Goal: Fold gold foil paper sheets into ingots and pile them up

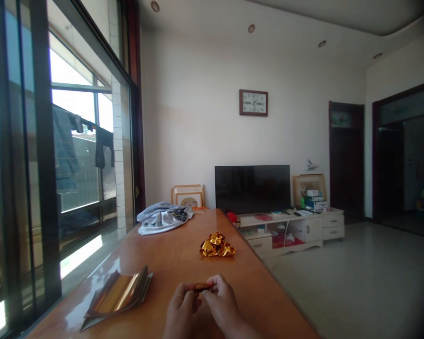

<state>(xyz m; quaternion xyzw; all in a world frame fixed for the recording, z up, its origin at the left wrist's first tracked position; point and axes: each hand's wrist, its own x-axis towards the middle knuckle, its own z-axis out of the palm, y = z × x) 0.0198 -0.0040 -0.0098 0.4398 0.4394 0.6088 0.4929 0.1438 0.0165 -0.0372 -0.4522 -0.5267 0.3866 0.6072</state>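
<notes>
My left hand [183, 301] and my right hand [221, 297] meet low over the near part of the table. Both pinch a small, narrow piece of folded gold foil paper [202, 286] between thumbs and fingers, one hand at each end. Its underside is hidden by my fingers. Just beyond lies a small pile of folded shiny gold foil pieces [217, 246]. To the left of my hands rests a curled stack of gold foil sheets [118, 294], its right edge lifted off the table.
The brown wooden table [183, 263] runs away from me. A crumpled light-grey cloth [164, 217] lies at its far left. Windows [81, 150] line the left side. Past the table's end stand a television [252, 188] and a low white cabinet [313, 228].
</notes>
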